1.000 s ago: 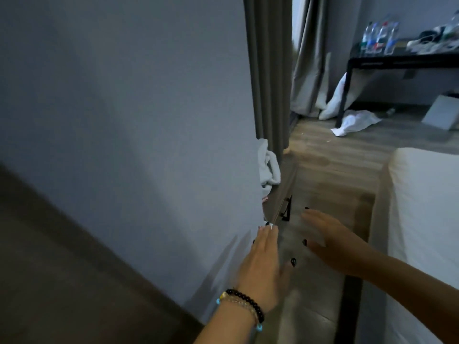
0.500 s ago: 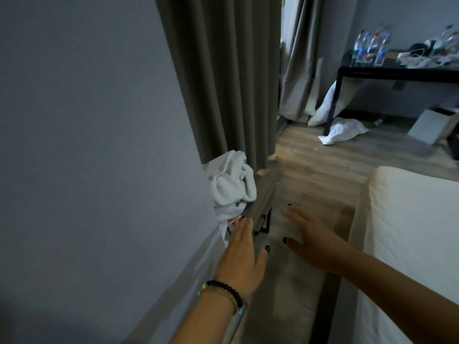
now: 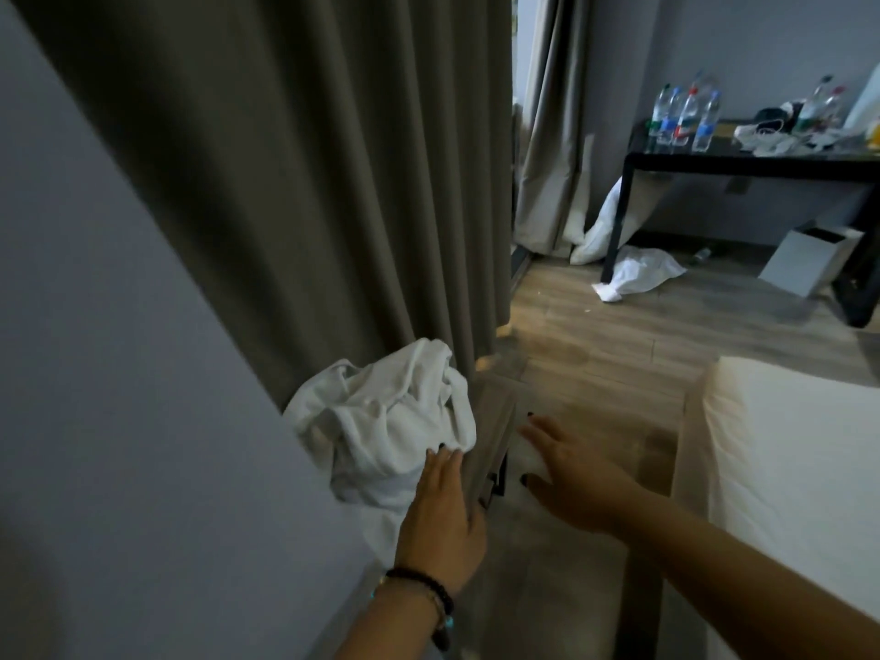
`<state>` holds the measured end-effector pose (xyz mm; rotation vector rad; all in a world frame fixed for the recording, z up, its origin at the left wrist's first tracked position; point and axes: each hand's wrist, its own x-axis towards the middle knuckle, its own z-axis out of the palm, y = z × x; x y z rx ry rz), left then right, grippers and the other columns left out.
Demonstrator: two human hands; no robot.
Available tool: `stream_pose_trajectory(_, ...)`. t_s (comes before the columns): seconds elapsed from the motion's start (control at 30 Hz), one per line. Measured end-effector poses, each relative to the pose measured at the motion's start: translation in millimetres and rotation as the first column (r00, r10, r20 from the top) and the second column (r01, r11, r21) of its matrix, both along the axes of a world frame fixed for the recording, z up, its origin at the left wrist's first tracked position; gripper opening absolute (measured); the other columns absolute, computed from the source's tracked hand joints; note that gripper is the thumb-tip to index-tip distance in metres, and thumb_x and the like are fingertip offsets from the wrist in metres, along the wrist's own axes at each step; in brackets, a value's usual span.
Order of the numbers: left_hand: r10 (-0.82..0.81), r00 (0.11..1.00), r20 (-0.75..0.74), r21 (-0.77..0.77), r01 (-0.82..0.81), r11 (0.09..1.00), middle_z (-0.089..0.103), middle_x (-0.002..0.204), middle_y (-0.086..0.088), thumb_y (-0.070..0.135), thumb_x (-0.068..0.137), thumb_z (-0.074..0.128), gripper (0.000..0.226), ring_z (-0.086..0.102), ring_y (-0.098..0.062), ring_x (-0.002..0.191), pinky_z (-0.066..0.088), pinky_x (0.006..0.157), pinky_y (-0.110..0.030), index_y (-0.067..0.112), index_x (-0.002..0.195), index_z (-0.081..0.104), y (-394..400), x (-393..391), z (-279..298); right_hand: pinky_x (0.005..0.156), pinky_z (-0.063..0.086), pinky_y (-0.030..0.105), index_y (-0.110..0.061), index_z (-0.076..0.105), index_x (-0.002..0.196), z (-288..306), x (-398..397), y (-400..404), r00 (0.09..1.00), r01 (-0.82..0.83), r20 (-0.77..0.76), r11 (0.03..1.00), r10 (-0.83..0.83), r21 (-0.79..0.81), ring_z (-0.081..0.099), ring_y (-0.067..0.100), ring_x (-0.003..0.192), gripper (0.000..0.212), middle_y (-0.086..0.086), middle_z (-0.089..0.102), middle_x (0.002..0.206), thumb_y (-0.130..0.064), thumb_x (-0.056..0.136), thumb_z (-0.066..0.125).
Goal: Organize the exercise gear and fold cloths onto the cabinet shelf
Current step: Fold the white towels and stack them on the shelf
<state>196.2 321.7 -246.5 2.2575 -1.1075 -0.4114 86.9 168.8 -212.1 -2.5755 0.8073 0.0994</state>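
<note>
Both hands' fingers straight above wood floor (image 3: 595,354), left hand (image 3: 440,512) touching white cloth (image 3: 381,421).

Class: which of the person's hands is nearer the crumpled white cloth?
Left. The left hand has fingertips at the white cloth's edge; the right hand hovers apart, over the floor.

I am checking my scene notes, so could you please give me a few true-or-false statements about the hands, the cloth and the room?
1. Both hands, left and right, are open and hold nothing. True.
2. The white cloth lies neatly folded. False: it is crumpled.
3. Bottles stand on the black table. True.
4. The bracelets are on the right wrist. False: on the left.
5. The floor is carpeted. False: it is wood plank.
</note>
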Motion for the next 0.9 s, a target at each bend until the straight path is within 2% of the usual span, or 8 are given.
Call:
stream_pose_trajectory(0.07,0.079,0.997,0.008,-0.062,-0.079,0.995,0.016,0.160,0.007,0.020,0.096,0.050,0.057,0.009,-0.004,0.146,0.012,0.109,-0.007,0.023,0.148,0.026,-12,13,-7,0.114,0.026,0.034,-0.024,0.014,0.152,-2,18,-9,1.000,-0.007,-0.005,1.000,0.007,0.011,0.018,0.024,0.146,0.074,0.004,0.008,0.161,-0.038,0.093,0.056)
stream_pose_trajectory(0.17,0.191,0.981,-0.042,-0.082,-0.194,0.978,0.015,0.159,0.009,0.019,0.094,0.054,0.057,0.012,-0.006,0.146,0.017,0.103,-0.006,0.028,0.144,0.029,-35,27,-15,0.115,0.022,0.034,-0.025,0.014,0.152,-4,42,-30,0.999,-0.029,0.016,0.999,0.029,0.022,0.014,0.024,0.146,0.075,0.005,0.011,0.160,-0.034,0.092,0.057)
stream_pose_trajectory(0.33,0.339,0.935,-0.106,-0.037,-0.345,0.938,0.009,0.161,0.000,0.021,0.092,0.060,0.067,0.010,-0.015,0.148,0.016,0.114,-0.020,0.025,0.147,0.022,-84,61,-28,0.114,0.022,0.031,-0.024,0.018,0.151,-8,79,-81,0.987,-0.155,0.041,0.987,0.153,0.050,0.019,0.022,0.144,0.068,0.003,0.019,0.158,-0.037,0.094,0.053)
stream_pose_trajectory(0.5,0.490,0.862,-0.131,-0.005,-0.495,0.869,0.009,0.160,-0.005,0.020,0.091,0.060,0.074,0.011,-0.020,0.147,0.013,0.116,-0.024,0.016,0.150,0.016,-125,94,-32,0.116,0.019,0.032,-0.024,0.012,0.153,-15,110,-139,0.955,-0.294,-0.029,0.953,0.297,0.074,0.011,0.022,0.147,0.072,0.002,0.005,0.161,-0.040,0.095,0.051)
stream_pose_trajectory(0.6,0.582,0.795,-0.171,0.051,-0.583,0.811,0.007,0.160,-0.005,0.022,0.090,0.060,0.078,0.013,-0.021,0.147,0.020,0.117,-0.029,0.016,0.150,0.012,-142,110,-41,0.116,0.019,0.030,-0.025,0.016,0.152,-21,126,-166,0.924,-0.375,-0.043,0.923,0.380,0.081,0.011,0.020,0.147,0.070,0.000,0.009,0.161,-0.040,0.094,0.052)
stream_pose_trajectory(0.7,0.621,0.768,-0.153,0.148,-0.604,0.783,-0.003,0.161,-0.004,0.022,0.093,0.056,0.076,0.006,-0.022,0.148,0.016,0.118,-0.029,0.015,0.151,0.009,-147,130,-58,0.115,0.021,0.028,-0.025,0.020,0.151,-30,148,-188,0.888,-0.452,-0.051,0.889,0.456,0.074,0.016,0.018,0.145,0.068,-0.001,0.015,0.159,-0.040,0.094,0.052)
stream_pose_trajectory(0.9,0.682,0.728,-0.064,0.317,-0.633,0.706,-0.007,0.161,-0.007,0.023,0.094,0.054,0.072,0.001,-0.025,0.148,0.014,0.117,-0.031,0.018,0.152,0.011,-142,171,-99,0.117,0.020,0.029,-0.024,0.023,0.151,-60,201,-199,0.820,-0.551,-0.087,0.822,0.565,0.144,0.012,0.019,0.147,0.064,0.001,0.009,0.161,-0.040,0.096,0.051)
